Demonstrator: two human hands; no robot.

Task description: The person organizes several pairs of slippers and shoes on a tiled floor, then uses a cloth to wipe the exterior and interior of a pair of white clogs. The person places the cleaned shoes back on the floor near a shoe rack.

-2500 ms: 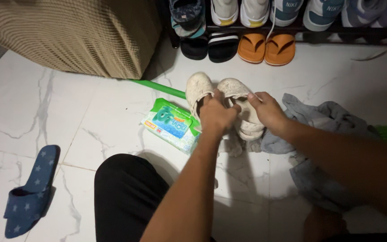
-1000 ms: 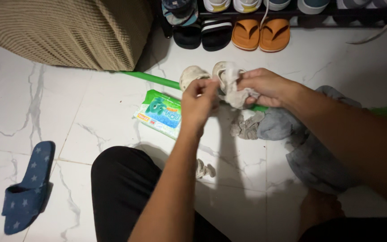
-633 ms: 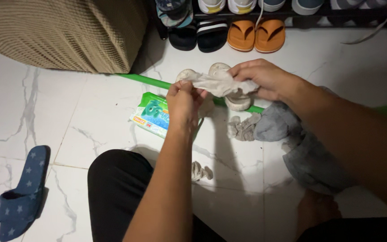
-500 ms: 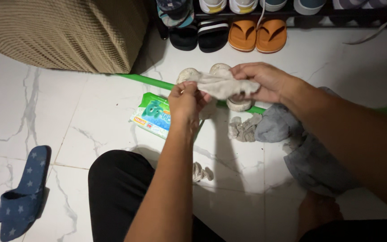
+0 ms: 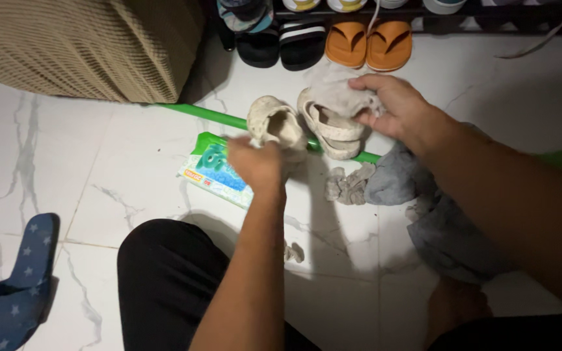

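Observation:
Two dirty cream shoes lie on the white marble floor. My left hand is blurred and grips the heel of the left cream shoe, which is tilted so its opening faces me. My right hand holds a greyed wipe bunched over the toe end of the right cream shoe. A green pack of wet wipes lies flat just left of my left hand.
A green pole runs under the shoes. Crumpled used wipes and a grey cloth lie at the right. A blue star slipper sits at the far left. A beige woven cushion and orange sandals by a rack stand at the back.
My hands stretched the wipe between them; now my left hand has let it go and dropped to the left shoe. My right hand carried the wipe to the right shoe.

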